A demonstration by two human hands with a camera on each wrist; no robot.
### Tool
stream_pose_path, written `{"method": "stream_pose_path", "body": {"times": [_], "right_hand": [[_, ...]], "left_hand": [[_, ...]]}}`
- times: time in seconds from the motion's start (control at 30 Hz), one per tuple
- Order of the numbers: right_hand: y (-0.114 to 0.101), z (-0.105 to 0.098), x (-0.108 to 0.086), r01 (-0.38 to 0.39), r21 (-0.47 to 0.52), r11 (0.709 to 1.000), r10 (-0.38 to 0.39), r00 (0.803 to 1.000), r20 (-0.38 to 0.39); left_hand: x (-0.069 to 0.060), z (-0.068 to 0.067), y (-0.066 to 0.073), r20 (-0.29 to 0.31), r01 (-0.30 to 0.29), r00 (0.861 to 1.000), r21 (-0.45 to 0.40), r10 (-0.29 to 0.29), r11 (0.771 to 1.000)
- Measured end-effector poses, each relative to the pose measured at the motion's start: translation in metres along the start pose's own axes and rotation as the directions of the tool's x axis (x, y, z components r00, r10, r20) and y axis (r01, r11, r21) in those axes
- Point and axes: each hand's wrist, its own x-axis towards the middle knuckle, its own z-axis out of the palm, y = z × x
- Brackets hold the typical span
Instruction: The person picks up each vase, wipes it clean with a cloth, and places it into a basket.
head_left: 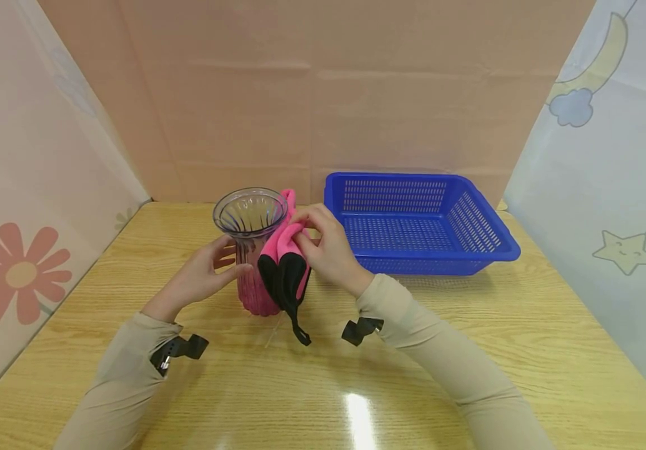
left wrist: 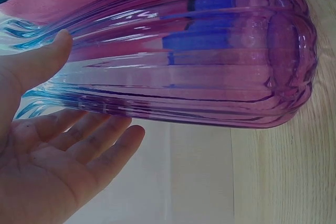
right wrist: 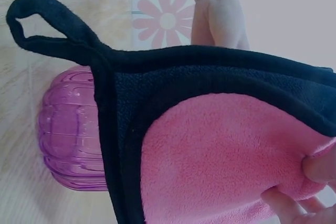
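A fluted glass vase, clear at the rim and pink toward its base, stands upright on the table. My left hand is at its left side, thumb in front and fingers behind; in the left wrist view the fingers of this hand lie nearly straight along the glass. My right hand pinches a pink cloth with black edging, which hangs against the vase's right side. In the right wrist view the cloth, with a black loop at its corner, covers part of the vase.
A blue perforated plastic basket stands at the back right of the wooden table. Behind rises a plain peach backdrop. Printed panels with a flower and a star stand at the left and right.
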Motion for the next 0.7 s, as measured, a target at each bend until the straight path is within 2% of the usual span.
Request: {"method": "stream_pose_path", "body": {"times": [0.17, 0.37, 0.7], "right_hand": [[-0.0007, -0.0021, 0.0018, 0.006, 0.039, 0.999, -0.005, 0.999, -0.032], [-0.002, -0.0027, 0.0016, -0.01, 0.061, 0.998, 0.012, 0.999, -0.035], [0.002, 0.0016, 0.0011, 0.002, 0.025, 1.0, -0.002, 1.0, -0.008]], "left_hand": [[0.0, 0.0001, -0.0002, 0.001, 0.0, 1.0, 0.004, 0.0, 1.0], [0.0003, 0.0002, -0.0004, 0.002, -0.001, 1.0, 0.005, 0.001, 1.0], [0.0005, 0.0001, -0.001, 0.001, 0.001, 1.0, 0.007, -0.001, 1.0]]}}
